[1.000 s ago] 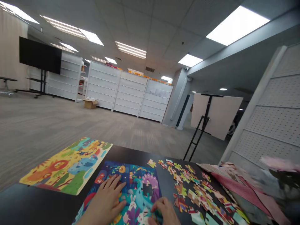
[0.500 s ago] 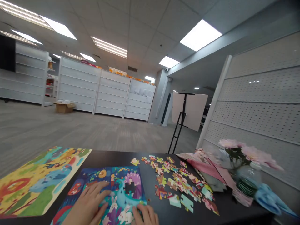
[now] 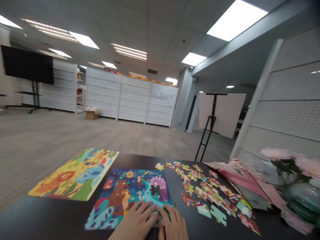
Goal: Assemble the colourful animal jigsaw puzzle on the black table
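Note:
A nearly filled jigsaw puzzle with animals on a dark blue ground lies on the black table. A piece-shaped dark gap shows in its upper right part. My left hand rests over the lower right of the puzzle, fingers stretched toward the right. Close beside it, my right hand lays its fingers on the lower right corner area, fingertips almost meeting those of the left. Between them a bit of pale teal puzzle shows; the hands hide the rabbits and most of that corner.
To the left lies a yellow animal picture board. Many loose puzzle pieces are scattered on the right. Beyond them are pink and grey cloths, a clear bottle with a green label and pink flowers. An easel stands behind.
The view has turned left, so everything sits further right. My left hand has moved right and nearer across the puzzle, uncovering the bear; the two hands are now together.

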Motion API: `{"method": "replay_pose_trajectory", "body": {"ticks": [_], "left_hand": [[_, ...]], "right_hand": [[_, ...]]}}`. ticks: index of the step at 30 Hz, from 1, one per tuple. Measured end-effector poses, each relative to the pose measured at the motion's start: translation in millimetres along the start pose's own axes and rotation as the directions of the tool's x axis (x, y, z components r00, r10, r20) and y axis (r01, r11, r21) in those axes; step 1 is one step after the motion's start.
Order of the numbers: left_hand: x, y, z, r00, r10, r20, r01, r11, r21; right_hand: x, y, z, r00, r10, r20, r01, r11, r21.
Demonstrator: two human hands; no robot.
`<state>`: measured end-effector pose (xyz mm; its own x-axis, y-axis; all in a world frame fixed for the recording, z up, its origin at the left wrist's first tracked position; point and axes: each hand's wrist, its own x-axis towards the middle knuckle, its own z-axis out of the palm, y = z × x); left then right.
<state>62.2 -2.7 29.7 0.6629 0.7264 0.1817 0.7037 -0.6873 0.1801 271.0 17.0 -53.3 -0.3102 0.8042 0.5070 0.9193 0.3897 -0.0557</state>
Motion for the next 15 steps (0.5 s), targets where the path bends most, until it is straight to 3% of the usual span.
{"method": "replay_pose_trajectory", "body": {"ticks": [5,9,13,15], "left_hand": [[-17.2,8.9,-9.4,0.996,0.034,-0.082,-0.038,0.998,-0.046],[-17.5,11.8,-12.0,0.998,0.014,-0.057,-0.019,0.996,-0.084],[-11.1,0.9,9.0,0.997,-0.073,0.019,0.074,0.996,-0.045],[-5.3,-11.3,27.6,0.986,-0.165,-0.021,0.165,0.986,0.014]], "right_hand": [[3.2,-0.1,-9.0,0.994,-0.073,0.077,0.074,0.997,-0.023],[3.1,5.1,-5.4,0.996,-0.078,0.053,0.08,0.996,-0.048],[-4.4,3.7,15.7,0.997,-0.082,0.011,0.083,0.995,-0.055],[-1.5,-0.1,29.6,0.997,-0.016,-0.076,0.008,0.995,-0.104]]}}
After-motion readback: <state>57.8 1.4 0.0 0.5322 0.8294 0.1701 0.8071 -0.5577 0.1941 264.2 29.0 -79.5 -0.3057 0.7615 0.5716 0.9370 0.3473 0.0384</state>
